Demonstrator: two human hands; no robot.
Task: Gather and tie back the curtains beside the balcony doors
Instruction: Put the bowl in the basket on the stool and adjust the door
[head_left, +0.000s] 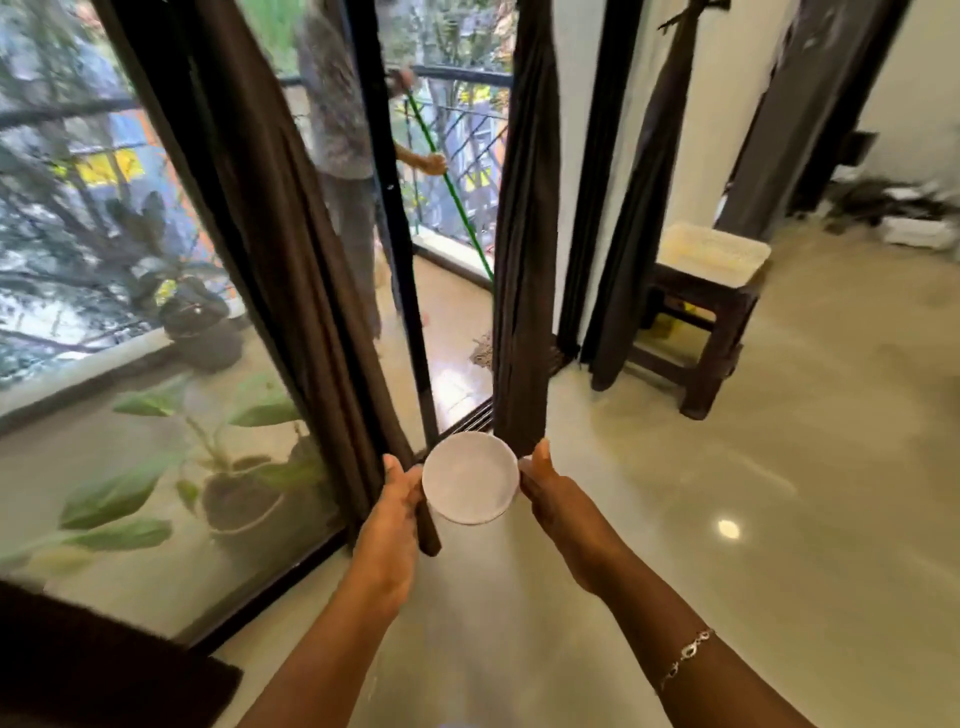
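Two bare forearms, the right one wearing a silver bracelet (685, 652), reach over a glossy pale floor (675, 493) toward open balcony doors. The left hand (393, 512) and right hand (553, 496) hold a white dish (470, 478) between them. It is round, matte and shallow, with a thumb raised along the rim on each side and the other fingers hidden beneath it. A dark brown strip (428, 532) hangs below the left hand; whether it is a tie-back band or a loose curtain hem cannot be told through the blur.

The curtains lie straight ahead. The left curtain (280, 249), heavy brown cloth in deep pleats, runs from the top of the frame down along the glass door (130, 467) and ends just beside the left thumb. The middle curtain (524, 234) drops upright, and its hem stops just beyond the dish, nearer the right thumb. A third curtain (631, 218) hangs in a narrow bundle against the wall beside a dark wooden stool (706, 312) with a cream seat.

Each hand has a curtain close in front of it, the long folds rising up and away from the fingers. With both hands taken up by the dish, it would likely have to be set down before any cloth is gathered.

Beyond the black door frame (395, 208), a person (337, 130) stands on the balcony gripping a green pole (452, 192).
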